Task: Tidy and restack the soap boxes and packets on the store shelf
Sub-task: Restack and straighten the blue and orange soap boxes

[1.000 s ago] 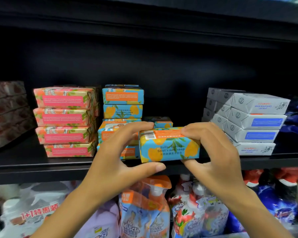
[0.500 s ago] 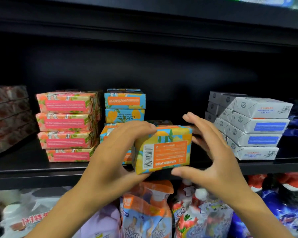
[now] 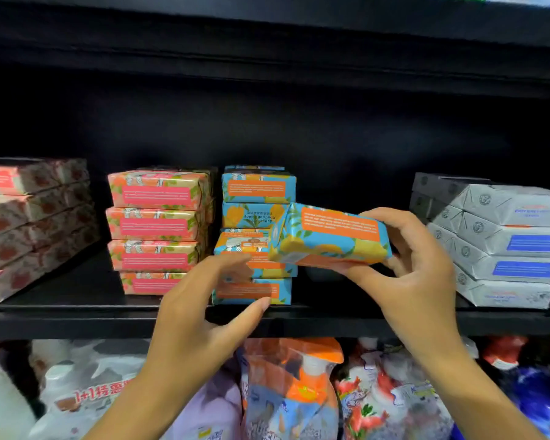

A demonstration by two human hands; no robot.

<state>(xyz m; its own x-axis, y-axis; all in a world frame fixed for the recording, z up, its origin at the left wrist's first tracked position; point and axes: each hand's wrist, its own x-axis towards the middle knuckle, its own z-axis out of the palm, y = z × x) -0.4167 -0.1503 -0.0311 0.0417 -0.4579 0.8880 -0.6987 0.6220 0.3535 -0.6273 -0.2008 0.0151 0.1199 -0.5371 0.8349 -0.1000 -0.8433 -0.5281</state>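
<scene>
At the front edge of the shelf [image 3: 61, 319], the fingers [image 3: 391, 217] of the right hand [image 3: 416, 281] curl over the right end of a blue-and-orange soap box [image 3: 327, 239], thumb beneath, holding it tilted in the air just right of the blue stack [image 3: 258, 192]. Its long axis runs left to right, free end toward that stack. The left hand [image 3: 197, 309], nearer the stack, holds nothing, fingers spread, forefinger at the stack's front.

A shop: black display shelf [image 3: 77, 315] stacked with wrapped soap boxes [image 3: 159, 223], refill pouches [image 3: 289, 392] below.
</scene>
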